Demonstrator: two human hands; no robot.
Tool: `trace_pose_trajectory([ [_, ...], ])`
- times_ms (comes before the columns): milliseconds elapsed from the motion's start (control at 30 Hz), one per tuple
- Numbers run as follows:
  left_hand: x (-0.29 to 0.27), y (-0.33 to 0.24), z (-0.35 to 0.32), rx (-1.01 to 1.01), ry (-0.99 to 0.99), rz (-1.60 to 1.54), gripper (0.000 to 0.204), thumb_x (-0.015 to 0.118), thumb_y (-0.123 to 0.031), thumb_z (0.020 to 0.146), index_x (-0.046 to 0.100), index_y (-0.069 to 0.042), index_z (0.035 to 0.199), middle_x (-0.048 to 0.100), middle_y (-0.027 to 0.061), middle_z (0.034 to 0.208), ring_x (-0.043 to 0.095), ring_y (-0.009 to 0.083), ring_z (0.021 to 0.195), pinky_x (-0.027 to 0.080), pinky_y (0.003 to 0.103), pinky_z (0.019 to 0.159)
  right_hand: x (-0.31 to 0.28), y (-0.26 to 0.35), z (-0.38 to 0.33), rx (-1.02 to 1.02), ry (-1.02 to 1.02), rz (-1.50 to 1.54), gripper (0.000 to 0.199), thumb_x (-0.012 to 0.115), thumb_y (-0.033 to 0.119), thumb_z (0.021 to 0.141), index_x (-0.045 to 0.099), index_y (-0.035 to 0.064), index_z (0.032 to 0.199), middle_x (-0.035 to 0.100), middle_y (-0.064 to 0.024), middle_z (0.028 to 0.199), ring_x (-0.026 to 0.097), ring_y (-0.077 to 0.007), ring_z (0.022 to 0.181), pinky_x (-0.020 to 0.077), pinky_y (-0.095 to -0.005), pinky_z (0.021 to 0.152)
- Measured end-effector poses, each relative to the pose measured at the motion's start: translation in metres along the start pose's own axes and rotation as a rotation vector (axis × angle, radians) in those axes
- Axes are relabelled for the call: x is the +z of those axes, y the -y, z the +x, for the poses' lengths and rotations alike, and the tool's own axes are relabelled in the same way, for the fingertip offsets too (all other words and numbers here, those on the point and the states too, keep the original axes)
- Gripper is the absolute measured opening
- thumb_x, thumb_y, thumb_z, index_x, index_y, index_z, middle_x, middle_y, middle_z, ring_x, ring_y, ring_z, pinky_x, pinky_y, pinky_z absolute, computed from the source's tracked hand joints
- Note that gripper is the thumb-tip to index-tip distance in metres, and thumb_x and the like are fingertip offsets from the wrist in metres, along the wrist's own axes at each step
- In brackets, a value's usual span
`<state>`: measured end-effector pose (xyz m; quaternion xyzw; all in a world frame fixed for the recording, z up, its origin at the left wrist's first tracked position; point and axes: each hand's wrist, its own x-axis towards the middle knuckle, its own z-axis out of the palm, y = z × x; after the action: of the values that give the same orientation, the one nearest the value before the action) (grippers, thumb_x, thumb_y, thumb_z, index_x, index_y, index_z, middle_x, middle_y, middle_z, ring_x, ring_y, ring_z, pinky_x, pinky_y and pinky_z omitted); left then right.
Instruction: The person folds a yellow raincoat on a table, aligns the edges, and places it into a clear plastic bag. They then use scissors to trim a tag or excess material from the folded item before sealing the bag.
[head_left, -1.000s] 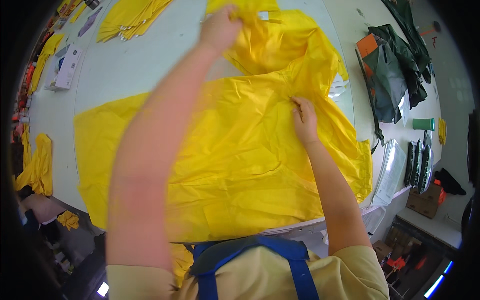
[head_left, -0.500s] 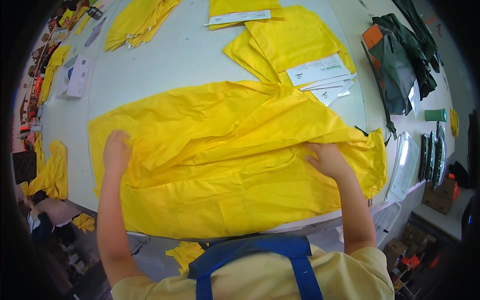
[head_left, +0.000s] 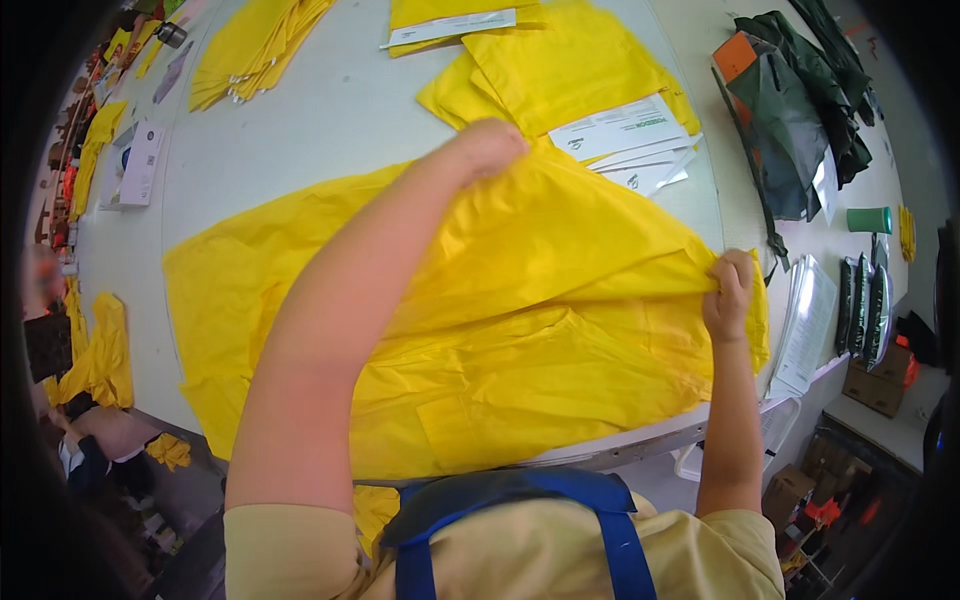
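Observation:
A large yellow garment (head_left: 480, 370) of thin, smooth cloth lies spread and wrinkled across the table in front of me. A square patch like a pocket shows near its front edge. My left hand (head_left: 490, 148) reaches far over it, fingers closed on its far edge and pulling a fold taut. At the right end, my right hand (head_left: 732, 290) is closed around the garment's edge. A broad fold stretches between the two hands. My left forearm hides part of the cloth.
Beyond the garment lie folded yellow garments (head_left: 570, 65) with white printed sheets (head_left: 620, 130) on them. A yellow stack (head_left: 255, 45) is at the far left. Dark green garments (head_left: 790, 130), a green cup (head_left: 869, 220) and plastic-wrapped packs (head_left: 862, 305) are on the right. A white box (head_left: 140, 165) stands left.
My left hand has moved from the garment's left side to its far edge and gripped it. My right hand has gone right and taken the right end. The fold between them is now lifted and tighter.

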<state>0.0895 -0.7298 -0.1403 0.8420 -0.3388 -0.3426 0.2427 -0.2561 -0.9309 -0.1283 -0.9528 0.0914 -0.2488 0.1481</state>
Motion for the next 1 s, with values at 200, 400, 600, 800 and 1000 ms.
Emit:
trace_pose_trajectory([
  [200,0.020,0.002,0.029,0.323,-0.155,0.488,0.025,0.052,-0.032,0.091,0.063,-0.011,0.100,0.066,0.0126,0.089,0.062,0.0299,0.082,0.049,0.041,0.070,0.003,0.017,-0.011,-0.021,0.620,0.060,0.011,0.057,0.000,0.067,0.059,0.0052,0.077,0.056,-0.0083,0.085,0.053,-0.0313,0.084,0.0439,-0.0388,0.072],
  [400,0.018,0.022,-0.045,0.418,-0.581,0.321,0.031,0.061,-0.025,0.086,0.060,-0.012,0.114,0.060,0.0111,0.110,0.058,0.0308,0.099,0.047,0.041,0.081,0.047,0.106,0.095,0.066,0.429,0.193,0.040,0.060,0.023,0.082,0.057,0.0151,0.121,0.052,-0.0113,0.123,0.044,-0.0336,0.119,0.0331,-0.0446,0.102],
  [600,-0.031,0.147,-0.257,-0.311,-1.343,0.518,0.061,0.077,-0.024,0.071,0.052,-0.004,0.124,0.047,0.0154,0.129,0.039,0.0342,0.122,0.035,0.038,0.102,0.148,0.099,0.073,-0.127,0.515,-0.230,0.061,0.056,0.044,0.085,0.042,0.0217,0.140,0.023,-0.0068,0.154,0.014,-0.0323,0.143,0.0086,-0.0502,0.115],
  [800,-0.025,0.228,-0.334,-0.352,-1.131,-0.334,0.032,0.070,-0.010,0.074,0.062,-0.003,0.104,0.056,0.0131,0.109,0.054,0.0324,0.101,0.045,0.037,0.085,0.144,0.175,0.102,-0.037,0.302,0.042,0.055,0.068,0.019,0.081,0.049,0.0102,0.132,0.048,-0.0149,0.131,0.047,-0.0328,0.118,0.0386,-0.0442,0.099],
  [1000,0.007,0.096,-0.367,0.422,-1.022,0.061,0.030,0.070,-0.013,0.076,0.064,-0.008,0.105,0.054,0.0127,0.111,0.054,0.0316,0.102,0.044,0.040,0.090,0.103,0.380,0.104,0.536,0.617,1.293,0.055,0.063,0.005,0.084,0.039,-0.0013,0.133,0.053,-0.0076,0.111,0.057,-0.0125,0.091,0.0464,-0.0251,0.080],
])
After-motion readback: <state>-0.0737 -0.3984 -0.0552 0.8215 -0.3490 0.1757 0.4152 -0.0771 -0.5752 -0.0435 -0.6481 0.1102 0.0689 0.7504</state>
